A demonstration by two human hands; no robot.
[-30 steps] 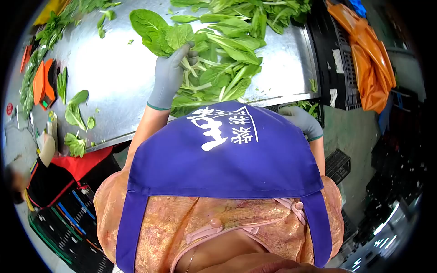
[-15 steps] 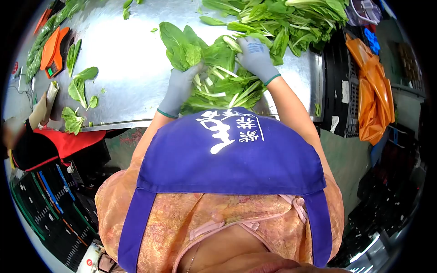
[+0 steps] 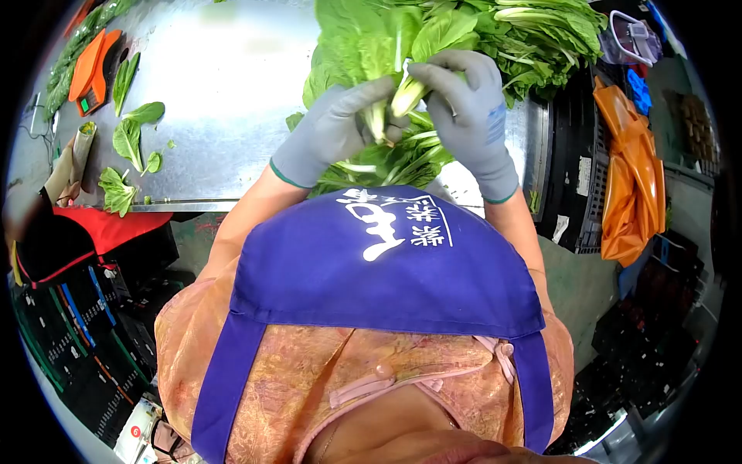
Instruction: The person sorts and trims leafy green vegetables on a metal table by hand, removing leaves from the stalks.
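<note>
The held greens (image 3: 357,48) are raised over the near part of the counter (image 3: 224,100), leaves pointing away from the body and pale stem ends toward it. The left hand (image 3: 379,108), in a grey glove, is partly closed, with its fingers curled around a stem end. The right hand (image 3: 417,81), gloved alike, has its fingers bent and pinches another pale stem end just beside the first, thumb and fingertips close together. Below the hands, more leaves and stems lie in a near heap (image 3: 386,166), next to the blue apron (image 3: 386,271). A large pile (image 3: 541,39) of greens sits beyond, to the right. On the left side of the counter are a few loose leaves (image 3: 127,139) and an orange device (image 3: 94,69). Off the right edge, an orange bag (image 3: 630,178) hangs beside a black crate (image 3: 591,178).
</note>
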